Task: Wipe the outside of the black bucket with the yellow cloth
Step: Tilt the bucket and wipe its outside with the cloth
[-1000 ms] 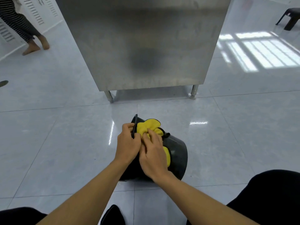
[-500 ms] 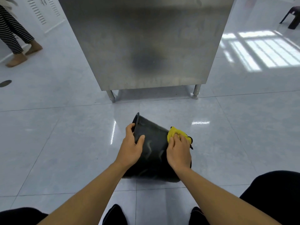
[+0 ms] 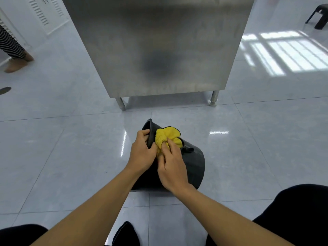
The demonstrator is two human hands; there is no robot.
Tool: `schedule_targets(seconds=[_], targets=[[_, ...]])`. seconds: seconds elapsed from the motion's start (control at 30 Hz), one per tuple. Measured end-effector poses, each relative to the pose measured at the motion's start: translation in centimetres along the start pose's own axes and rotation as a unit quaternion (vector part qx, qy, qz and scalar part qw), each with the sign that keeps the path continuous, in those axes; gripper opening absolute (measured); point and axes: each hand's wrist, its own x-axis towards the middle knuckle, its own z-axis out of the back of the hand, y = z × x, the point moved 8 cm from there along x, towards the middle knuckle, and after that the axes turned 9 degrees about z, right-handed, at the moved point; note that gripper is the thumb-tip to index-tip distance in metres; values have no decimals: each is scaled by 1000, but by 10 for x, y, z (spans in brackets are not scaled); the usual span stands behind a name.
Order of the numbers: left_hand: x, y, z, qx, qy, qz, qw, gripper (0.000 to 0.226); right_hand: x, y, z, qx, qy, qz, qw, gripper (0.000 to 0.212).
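The black bucket (image 3: 193,166) lies tipped on its side on the tiled floor, its rim pointing up and to the left. My left hand (image 3: 142,153) grips that rim, fingers curled over the edge. My right hand (image 3: 173,167) presses the bunched yellow cloth (image 3: 166,136) against the bucket's outer wall just below the rim, right beside my left hand. Part of the cloth is hidden under my right fingers. The bucket's lower left side is hidden behind both hands.
A large stainless steel cabinet (image 3: 159,47) on short legs stands directly behind the bucket. Another person's striped trouser leg and bare feet (image 3: 14,57) are at the far left. A dark stool (image 3: 319,16) sits at the top right. My knees frame the bottom corners.
My right hand swept the yellow cloth from the bucket's right side back up to the rim next to my left hand. The left hand kept its hold on the rim.
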Motion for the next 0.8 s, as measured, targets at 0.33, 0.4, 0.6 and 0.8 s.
schedule_targets(seconds=[0.33,0.4,0.6,0.8], targets=[[-7,3,-9,92,52,-25,994,72,-15,-111,29,-75,-27,-236,969,34],[-6,3,-13,72,68,-23,995,69,-19,-122,33,-76,-34,-271,959,36],[1,10,2,34,-4,-3,999,35,-15,-91,22,-78,-61,-187,977,29],[-1,1,9,46,-40,-27,998,43,2,4,-15,9,-15,-1,1000,39]])
